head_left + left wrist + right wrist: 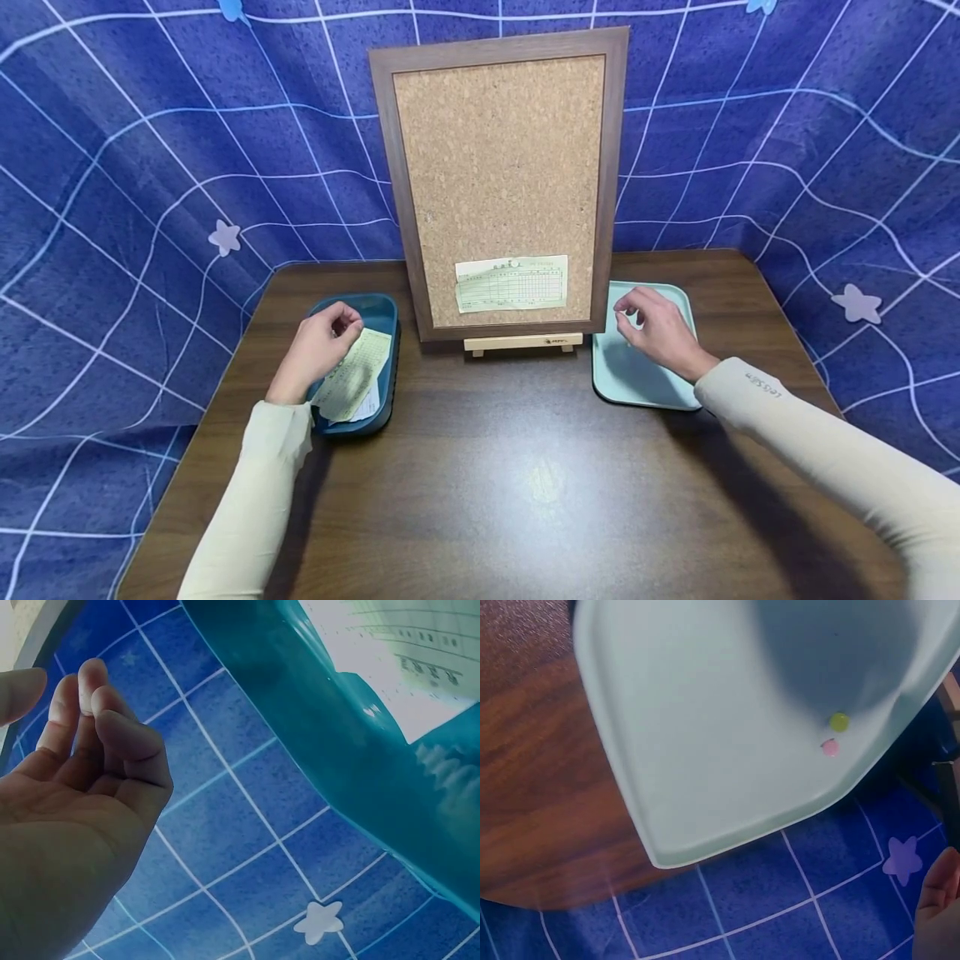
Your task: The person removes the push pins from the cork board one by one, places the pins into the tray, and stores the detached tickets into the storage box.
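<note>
Over the dark teal basket (395, 333), my left hand (322, 346) hovers with loosely curled fingers. Nothing shows between its thumb and fingers in the left wrist view. Printed paper slips (352, 375) lie in that basket below the hand. My right hand (660, 329) is above the pale mint tray (630, 383), thumb and forefinger bent towards each other, with no held thing visible. Two small pins, a yellow-green one (839, 721) and a pink one (830, 747), lie in the tray. A printed slip (513, 287) hangs low on the cork board (502, 167) by a white pushpin (514, 263).
The brown-framed board leans on a light wooden stand (522, 342) at the back of the dark wooden table (480, 467). Basket and tray flank it left and right. A blue gridded cloth (150, 208) with stars hangs behind and beside the table.
</note>
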{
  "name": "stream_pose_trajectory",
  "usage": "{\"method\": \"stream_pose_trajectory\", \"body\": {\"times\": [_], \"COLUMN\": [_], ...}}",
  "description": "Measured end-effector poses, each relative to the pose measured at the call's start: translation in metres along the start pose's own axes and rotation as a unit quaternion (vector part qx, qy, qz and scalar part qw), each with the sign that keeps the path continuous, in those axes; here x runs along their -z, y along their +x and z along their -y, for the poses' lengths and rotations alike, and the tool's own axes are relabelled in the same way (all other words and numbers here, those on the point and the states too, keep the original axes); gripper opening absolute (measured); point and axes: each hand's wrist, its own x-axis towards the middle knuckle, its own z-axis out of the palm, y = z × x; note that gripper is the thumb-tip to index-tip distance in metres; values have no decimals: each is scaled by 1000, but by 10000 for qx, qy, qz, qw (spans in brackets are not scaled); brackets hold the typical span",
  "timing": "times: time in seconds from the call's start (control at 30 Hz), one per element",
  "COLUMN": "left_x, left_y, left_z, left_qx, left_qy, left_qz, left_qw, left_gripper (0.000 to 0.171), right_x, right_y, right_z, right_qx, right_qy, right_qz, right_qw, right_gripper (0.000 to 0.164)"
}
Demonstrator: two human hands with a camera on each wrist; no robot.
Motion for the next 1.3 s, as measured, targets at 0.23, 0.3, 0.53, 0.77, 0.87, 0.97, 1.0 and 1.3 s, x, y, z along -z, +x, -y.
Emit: {"method": "stream_pose_trajectory", "body": {"times": [0.23, 0.3, 0.53, 0.77, 0.87, 0.97, 1.0, 1.3], "left_x": [-6, -7, -11, -16, -17, -18, -19, -26], "left_y": [6, 8, 12, 17, 19, 21, 21, 25], "left_z": [-7, -10, -20, -29, -33, -37, -38, -43], "left_qx": [-180, -270, -382, -338, -364, -415, -429, -436], "left_qy": [-94, -122, -183, -111, -141, -157, -155, -199], "left_qz": [-79, -100, -32, 102, 139, 110, 90, -22], "left_qw": [9998, 9995, 9991, 9993, 9991, 9990, 9989, 9988], "left_gripper": [9, 9, 9, 10, 12, 13, 13, 16], "right_x": [1, 2, 2, 1, 0, 0, -1, -5], "right_y": [10, 13, 21, 28, 30, 33, 34, 44], "right_z": [9, 12, 19, 23, 26, 29, 30, 36], "right_qx": [99, 147, 288, 406, 466, 468, 463, 502], "right_qy": [57, 70, 104, 160, 238, 289, 290, 421], "right_qz": [-128, -151, -155, -92, -76, -16, 0, -146], "right_qw": [9999, 9998, 9994, 9990, 9986, 9985, 9985, 9977], "right_gripper": [8, 8, 10, 10, 9, 9, 9, 10]}}
